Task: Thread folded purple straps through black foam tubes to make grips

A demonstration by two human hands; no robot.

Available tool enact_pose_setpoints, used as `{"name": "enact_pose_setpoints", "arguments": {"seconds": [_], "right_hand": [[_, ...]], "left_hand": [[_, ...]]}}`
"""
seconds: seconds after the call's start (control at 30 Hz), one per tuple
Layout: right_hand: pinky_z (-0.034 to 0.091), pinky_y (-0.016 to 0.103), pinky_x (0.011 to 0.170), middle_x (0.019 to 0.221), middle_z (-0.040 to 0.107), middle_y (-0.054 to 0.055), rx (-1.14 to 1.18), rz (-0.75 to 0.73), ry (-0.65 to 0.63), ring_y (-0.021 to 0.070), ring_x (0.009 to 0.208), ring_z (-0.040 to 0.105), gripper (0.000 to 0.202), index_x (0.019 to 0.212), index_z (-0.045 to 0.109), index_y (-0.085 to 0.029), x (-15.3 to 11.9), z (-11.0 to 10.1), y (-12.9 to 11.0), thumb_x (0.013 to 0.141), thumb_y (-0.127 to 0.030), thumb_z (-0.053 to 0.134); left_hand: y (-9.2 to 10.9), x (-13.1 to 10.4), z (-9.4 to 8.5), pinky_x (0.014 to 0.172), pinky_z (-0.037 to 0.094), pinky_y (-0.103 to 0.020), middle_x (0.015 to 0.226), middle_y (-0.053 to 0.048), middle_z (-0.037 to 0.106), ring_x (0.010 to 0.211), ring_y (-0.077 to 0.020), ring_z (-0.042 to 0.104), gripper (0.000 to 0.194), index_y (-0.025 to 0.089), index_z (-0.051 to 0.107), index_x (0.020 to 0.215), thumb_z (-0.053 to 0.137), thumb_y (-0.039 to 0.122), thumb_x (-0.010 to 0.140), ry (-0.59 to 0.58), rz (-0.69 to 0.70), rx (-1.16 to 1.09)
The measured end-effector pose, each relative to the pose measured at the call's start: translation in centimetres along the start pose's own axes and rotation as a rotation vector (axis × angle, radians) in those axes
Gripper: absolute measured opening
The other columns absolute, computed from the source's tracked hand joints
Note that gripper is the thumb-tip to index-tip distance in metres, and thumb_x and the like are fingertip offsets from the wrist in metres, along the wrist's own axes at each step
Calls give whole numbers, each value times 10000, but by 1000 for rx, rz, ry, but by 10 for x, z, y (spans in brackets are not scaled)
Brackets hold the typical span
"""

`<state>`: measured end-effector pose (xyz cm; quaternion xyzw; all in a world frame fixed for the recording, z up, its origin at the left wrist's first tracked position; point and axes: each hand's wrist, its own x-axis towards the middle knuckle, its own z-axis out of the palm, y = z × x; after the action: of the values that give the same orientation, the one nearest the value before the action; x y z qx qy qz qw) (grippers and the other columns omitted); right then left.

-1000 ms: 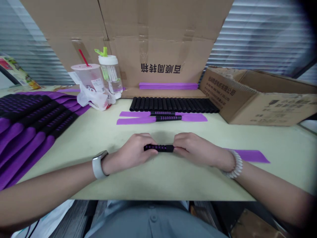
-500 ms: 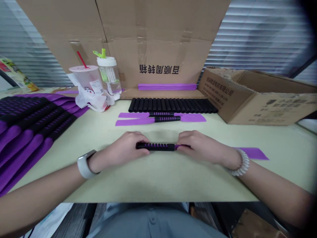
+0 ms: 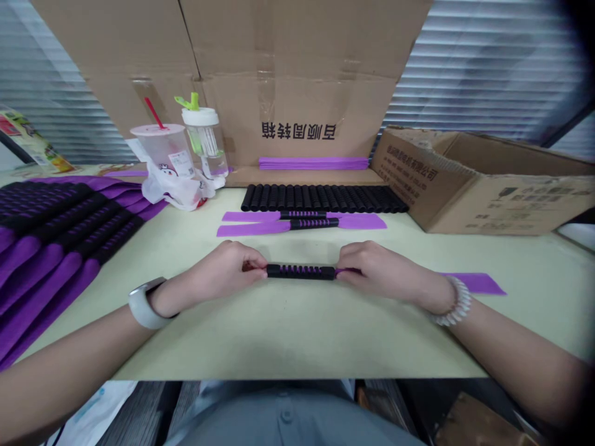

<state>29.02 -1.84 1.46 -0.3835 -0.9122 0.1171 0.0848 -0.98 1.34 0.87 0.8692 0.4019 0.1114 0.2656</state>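
Note:
A black slotted tube [image 3: 301, 272] with purple showing through its slots lies level between my hands, above the tabletop's middle. My left hand [image 3: 227, 269] is closed in a pinch at the tube's left end; a trace of purple strap shows at the fingertips, mostly hidden. At the right end, my right hand [image 3: 383, 272] pinches the purple strap where it leaves the tube. The flat tail of this strap [image 3: 478, 283] emerges beyond my right wrist. Farther back lie two tubes with straps through them, the nearer tube [image 3: 314, 223] parallel to mine.
A row of black tubes [image 3: 323, 198] stretches along the back, before a stack of purple straps [image 3: 313, 163]. Strapped tubes [image 3: 69, 217] pile up at left. A cup [image 3: 162, 148] and bottle [image 3: 207, 142] stand behind them. An open cardboard box [image 3: 506, 198] sits at right.
My left hand has shifted left off the tube's body to its very end. The tube has moved slightly right and up in view; my right hand keeps its pinch.

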Motion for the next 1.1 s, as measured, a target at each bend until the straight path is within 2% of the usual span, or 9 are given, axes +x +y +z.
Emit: {"name": "enact_pose_setpoints", "arguments": {"seconds": [0.13,0.27,0.43,0.7,1.1], "right_hand": [[424,276,687,751,589,20,13,-12,-2,136,698,542,224,736,629,-167,0,1,0,916,-160,496],[429,279,704,771,589,23,19,-14,2,140,722,546,213,761,630,-165,1,2,2,924,-165,493],[429,283,700,767,582,20,24,-27,7,140,720,544,215,747,616,-168,2,2,4,923,-156,495],[432,283,696,790,587,15,80,-68,32,140,727,550,201,768,618,-181,3,2,5,917,-134,491],[423,279,707,779,573,10,61,-65,19,137,735,542,200,745,597,-175,3,2,5,908,-118,496]], "left_hand": [[2,2,-1,522,366,-200,630,39,596,558,-94,498,142,162,636,748,623,298,789,32,-1,-14],[-4,4,4,537,377,-204,632,32,625,555,-95,522,129,168,656,746,580,243,818,103,31,-4],[-12,5,12,542,407,-200,669,22,682,576,-102,574,158,178,687,734,594,272,821,151,10,-86],[-23,10,8,523,437,-196,684,-3,698,588,-117,589,170,165,719,746,615,293,787,60,-17,-270],[-20,9,7,491,412,-173,651,9,677,559,-96,551,136,168,721,742,652,285,756,50,-20,-273]]}}
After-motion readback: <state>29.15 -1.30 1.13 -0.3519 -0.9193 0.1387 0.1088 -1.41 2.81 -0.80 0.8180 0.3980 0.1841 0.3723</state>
